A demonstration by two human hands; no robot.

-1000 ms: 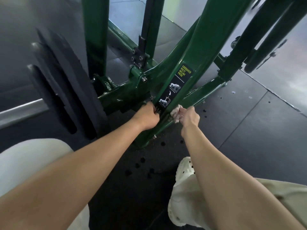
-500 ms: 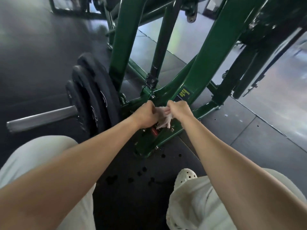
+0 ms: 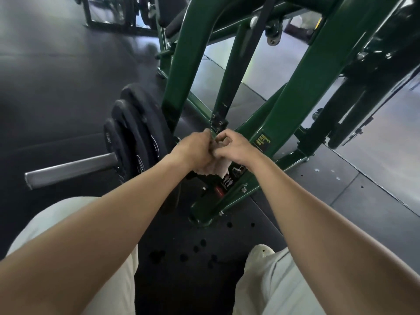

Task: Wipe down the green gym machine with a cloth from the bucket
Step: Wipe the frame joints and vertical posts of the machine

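Head view: the left hand (image 3: 193,153) and right hand (image 3: 237,148) both pinch a small pale crumpled cloth (image 3: 219,168) with curled fingers (it droops beneath them), in front of the dark green steel gym machine frame (image 3: 284,105), near black round weight plates (image 3: 134,133).

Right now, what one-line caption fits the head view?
Left hand and right hand hold a pale cloth by the lower frame of the green gym machine, beside black weight plates.
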